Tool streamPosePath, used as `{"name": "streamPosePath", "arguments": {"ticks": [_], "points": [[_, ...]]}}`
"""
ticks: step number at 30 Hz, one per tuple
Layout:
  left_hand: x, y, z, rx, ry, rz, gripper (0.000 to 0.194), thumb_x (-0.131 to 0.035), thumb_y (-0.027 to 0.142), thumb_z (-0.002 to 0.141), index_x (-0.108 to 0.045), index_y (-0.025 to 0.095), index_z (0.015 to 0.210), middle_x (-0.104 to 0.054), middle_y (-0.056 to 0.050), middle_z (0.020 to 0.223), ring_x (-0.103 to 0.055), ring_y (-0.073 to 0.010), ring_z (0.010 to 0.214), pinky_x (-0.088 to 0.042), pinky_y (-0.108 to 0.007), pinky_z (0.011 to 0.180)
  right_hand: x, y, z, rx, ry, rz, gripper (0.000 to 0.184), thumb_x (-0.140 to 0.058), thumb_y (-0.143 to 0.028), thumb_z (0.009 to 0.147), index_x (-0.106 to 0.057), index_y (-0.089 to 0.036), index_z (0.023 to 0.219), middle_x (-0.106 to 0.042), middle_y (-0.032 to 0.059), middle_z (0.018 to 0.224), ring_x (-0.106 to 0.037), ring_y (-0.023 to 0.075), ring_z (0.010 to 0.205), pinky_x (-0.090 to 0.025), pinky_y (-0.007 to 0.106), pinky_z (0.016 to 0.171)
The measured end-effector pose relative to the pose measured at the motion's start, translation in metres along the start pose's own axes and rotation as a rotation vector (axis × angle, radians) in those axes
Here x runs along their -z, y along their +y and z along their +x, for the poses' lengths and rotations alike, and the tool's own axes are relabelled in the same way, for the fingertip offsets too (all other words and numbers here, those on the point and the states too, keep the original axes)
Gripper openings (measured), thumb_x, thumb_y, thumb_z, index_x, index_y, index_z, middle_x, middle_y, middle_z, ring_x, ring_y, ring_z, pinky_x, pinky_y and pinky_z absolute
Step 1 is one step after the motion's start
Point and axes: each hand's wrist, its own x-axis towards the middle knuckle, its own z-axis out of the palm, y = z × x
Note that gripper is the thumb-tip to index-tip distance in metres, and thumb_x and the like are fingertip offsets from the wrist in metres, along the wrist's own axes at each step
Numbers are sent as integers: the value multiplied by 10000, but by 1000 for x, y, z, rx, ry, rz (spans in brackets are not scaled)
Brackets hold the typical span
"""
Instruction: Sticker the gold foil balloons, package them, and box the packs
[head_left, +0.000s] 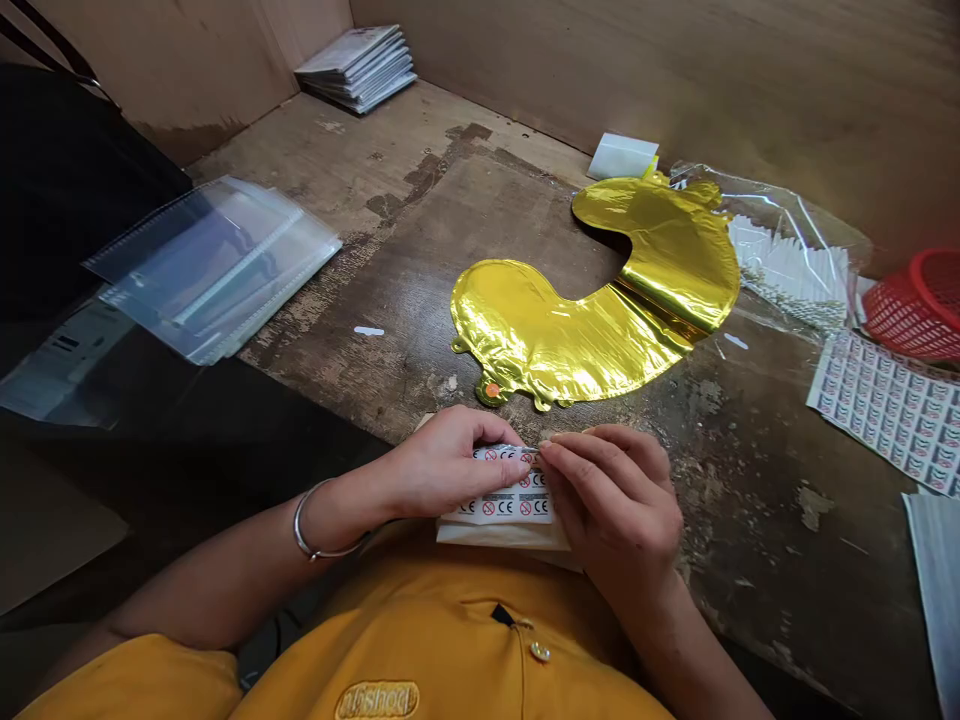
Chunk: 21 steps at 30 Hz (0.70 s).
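Close to my body at the table's front edge, my left hand [450, 465] grips a sheet of CE stickers [499, 508], its thumb flat across the printed face. My right hand [619, 490] pinches the sheet's upper right corner between thumb and fingers; whether a sticker is between those fingertips is too small to make out. Pale folded paper shows under the sheet. Just beyond my hands lies a flat gold foil balloon [555, 335], curved, with small tabs and an orange dot at its near end.
Clear plastic sleeves [225, 265] are stacked at left, stacked booklets [356, 68] at the back. On the right are a bag of white sticks [787, 260], a red basket [919, 305], another sticker sheet [889, 410] and plastic sleeves [937, 575]. Small white strips [369, 331] lie on the tabletop.
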Motion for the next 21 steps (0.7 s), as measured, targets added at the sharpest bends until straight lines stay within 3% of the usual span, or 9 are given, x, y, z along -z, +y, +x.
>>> {"name": "streamPosePath", "arguments": {"ticks": [9, 14, 18, 21], "points": [[-1, -1, 1, 70, -37, -162, 192, -658, 310, 773, -685, 122, 803, -639, -2, 713, -542, -107, 639, -419, -198, 569, -3, 9, -10, 141, 37, -37, 399, -707, -85, 779, -660, -267, 1132, -765, 23, 936, -636, 214, 858, -527, 382, 774], [0, -3, 2, 71, -29, -177, 198, -665, 315, 759, -687, 122, 799, -647, -2, 710, -554, -110, 632, -422, -204, 573, -2, 7, -8, 171, -12, -16, 351, -713, -102, 779, -674, -250, 1095, -762, 33, 946, -649, 209, 871, -530, 371, 784], [0, -5, 2, 74, -12, -156, 202, -668, 320, 751, -689, 124, 796, -653, -4, 713, -562, -115, 633, -427, -208, 576, 1, 0, -1, 87, -31, 85, 250, -696, -74, 784, -664, -225, 980, -744, 45, 912, -645, 204, 853, -531, 369, 784], [1, -6, 2, 90, -19, -180, 202, -669, 317, 751, -691, 124, 803, -653, -7, 714, -559, -114, 628, -432, -208, 573, 2, 0, 6, -20, -23, 102, 270, -699, -108, 797, -636, -199, 1043, -725, 93, 998, -639, 231, 928, -525, 406, 847]]}}
